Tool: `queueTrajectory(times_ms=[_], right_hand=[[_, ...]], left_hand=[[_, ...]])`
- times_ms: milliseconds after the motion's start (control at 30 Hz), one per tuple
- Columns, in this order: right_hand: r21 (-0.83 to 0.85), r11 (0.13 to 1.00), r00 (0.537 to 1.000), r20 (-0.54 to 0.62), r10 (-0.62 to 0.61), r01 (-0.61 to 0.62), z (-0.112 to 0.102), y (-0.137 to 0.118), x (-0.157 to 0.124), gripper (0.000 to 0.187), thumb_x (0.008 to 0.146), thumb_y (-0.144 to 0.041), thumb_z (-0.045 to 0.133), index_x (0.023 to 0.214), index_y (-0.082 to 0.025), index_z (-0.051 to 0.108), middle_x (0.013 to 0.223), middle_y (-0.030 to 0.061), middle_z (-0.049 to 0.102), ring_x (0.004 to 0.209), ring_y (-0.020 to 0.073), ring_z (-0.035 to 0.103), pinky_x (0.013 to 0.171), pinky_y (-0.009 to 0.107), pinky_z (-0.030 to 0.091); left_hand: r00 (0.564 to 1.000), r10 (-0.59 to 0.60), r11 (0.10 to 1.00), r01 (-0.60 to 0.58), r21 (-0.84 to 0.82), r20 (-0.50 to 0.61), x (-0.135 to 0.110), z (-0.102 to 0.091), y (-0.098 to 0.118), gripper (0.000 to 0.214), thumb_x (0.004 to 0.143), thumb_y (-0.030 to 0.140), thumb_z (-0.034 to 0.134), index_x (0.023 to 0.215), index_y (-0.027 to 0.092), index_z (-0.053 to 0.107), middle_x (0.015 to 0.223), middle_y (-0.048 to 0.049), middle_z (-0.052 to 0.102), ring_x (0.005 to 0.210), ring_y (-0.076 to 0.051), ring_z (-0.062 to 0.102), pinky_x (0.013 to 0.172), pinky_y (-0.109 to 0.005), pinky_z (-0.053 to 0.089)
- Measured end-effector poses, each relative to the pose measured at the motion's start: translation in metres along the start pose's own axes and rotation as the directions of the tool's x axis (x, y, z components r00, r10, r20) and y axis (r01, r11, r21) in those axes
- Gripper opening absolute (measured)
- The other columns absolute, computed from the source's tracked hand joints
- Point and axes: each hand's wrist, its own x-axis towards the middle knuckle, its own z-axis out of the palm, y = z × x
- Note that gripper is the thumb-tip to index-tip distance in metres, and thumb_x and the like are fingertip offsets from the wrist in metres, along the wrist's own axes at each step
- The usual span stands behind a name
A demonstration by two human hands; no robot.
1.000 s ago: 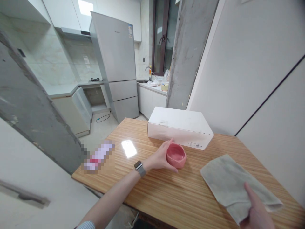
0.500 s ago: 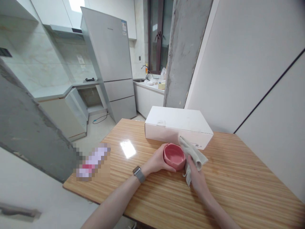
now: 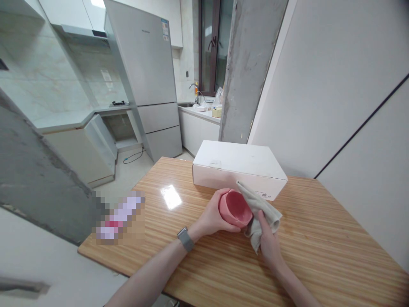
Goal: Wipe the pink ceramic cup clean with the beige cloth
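Left hand (image 3: 211,215): fingers grasp the pink bowl (image 3: 234,208), tilted over the table (image 3: 322,243).
Right hand (image 3: 270,246): fingers clench the gray cloth (image 3: 267,211) against the bowl.
Beyond: white box (image 3: 239,164), just past the bowl.

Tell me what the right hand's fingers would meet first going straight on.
Past the grey-green cloth in the right hand, probably the white rectangular cardboard box; depth is unclear.
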Motion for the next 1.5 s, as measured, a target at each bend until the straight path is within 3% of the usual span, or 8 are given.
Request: queueTrajectory(times_ms=[167,333,667,833,1033,1200,1333,1500], right_hand=[[-0.038,0.987,0.984,0.102,-0.149,0.154,-0.002,0.014,-0.008,0.046,0.082,-0.053,0.065,0.119,-0.026,0.066,0.124,0.0080,0.069,0.130,0.0292,0.053,0.117,0.053,0.029],[-0.112,0.928,0.911,0.264,-0.317,0.356,-0.006,0.017,-0.010,0.047,0.088,-0.043,0.060,0.133,-0.027,0.057,0.136,0.0080,0.061,0.135,0.0314,0.047,0.116,0.057,0.031],[-0.184,0.797,0.765,0.466,-0.444,0.575,-0.014,0.008,-0.005,0.051,0.092,-0.037,0.055,0.142,-0.030,0.046,0.148,0.0031,0.049,0.143,0.0289,0.036,0.119,0.052,0.028],[-0.253,0.721,0.703,0.565,-0.431,0.645,-0.015,-0.007,-0.005,0.047,0.092,-0.034,0.052,0.139,-0.030,0.049,0.150,0.0045,0.047,0.145,0.0323,0.031,0.118,0.060,0.027],[-0.358,0.501,0.599,0.634,-0.489,0.788,-0.011,-0.007,-0.001,0.054,0.091,-0.029,0.048,0.145,-0.027,0.040,0.156,0.0084,0.036,0.148,0.0390,0.019,0.114,0.072,0.021],[-0.385,0.291,0.482,0.694,-0.534,0.876,-0.003,-0.002,-0.001,0.062,0.088,-0.018,0.049,0.148,-0.022,0.035,0.144,0.0138,0.050,0.145,0.0366,0.029,0.115,0.069,0.023],[-0.419,0.265,0.495,0.696,-0.520,0.868,0.000,0.003,-0.004,0.059,0.085,-0.021,0.053,0.143,-0.017,0.043,0.136,0.0175,0.056,0.138,0.0386,0.039,0.106,0.063,0.042],[-0.371,0.308,0.483,0.681,-0.551,0.876,0.001,0.002,-0.009,0.053,0.083,-0.024,0.054,0.136,-0.017,0.049,0.126,0.0169,0.062,0.118,0.0342,0.057,0.098,0.056,0.049]], left_hand=[[0.994,-0.107,0.937,0.105,-0.334,0.012,0.000,0.002,0.000,0.098,0.046,0.022,0.094,0.132,0.024,0.047,0.137,-0.0103,0.055,0.128,-0.029,0.049,0.108,-0.042,0.038],[0.933,-0.347,0.599,0.301,-0.742,0.099,0.005,0.006,-0.005,0.053,0.086,0.058,0.058,0.126,0.023,0.057,0.130,-0.0098,0.063,0.121,-0.027,0.058,0.102,-0.042,0.044],[0.875,-0.343,0.378,0.462,-0.803,0.342,0.000,0.005,-0.013,0.058,0.095,0.056,0.042,0.133,0.015,0.057,0.138,-0.0118,0.058,0.131,-0.025,0.051,0.111,-0.037,0.035],[0.860,-0.375,0.414,0.489,-0.768,0.345,0.000,0.003,-0.002,0.050,0.093,0.052,0.048,0.133,0.023,0.056,0.134,-0.0089,0.062,0.124,-0.025,0.057,0.104,-0.037,0.042],[0.916,-0.381,0.628,0.359,-0.691,0.130,0.000,0.004,0.009,0.049,0.084,0.042,0.063,0.127,0.020,0.060,0.131,-0.0108,0.063,0.120,-0.029,0.057,0.091,-0.036,0.050],[0.891,-0.443,0.725,0.294,-0.623,-0.095,-0.002,0.007,0.001,0.048,0.077,0.036,0.070,0.118,0.016,0.061,0.122,-0.0136,0.066,0.111,-0.028,0.061,0.092,-0.040,0.049],[0.897,-0.421,0.750,0.261,-0.608,-0.134,-0.001,0.008,-0.001,0.045,0.076,0.032,0.071,0.116,0.015,0.063,0.118,-0.0121,0.068,0.110,-0.027,0.062,0.098,-0.040,0.045],[0.939,-0.342,0.688,0.268,-0.674,0.024,0.000,0.008,0.001,0.046,0.086,0.042,0.061,0.121,0.013,0.064,0.124,-0.0131,0.066,0.119,-0.029,0.058,0.105,-0.040,0.042]])
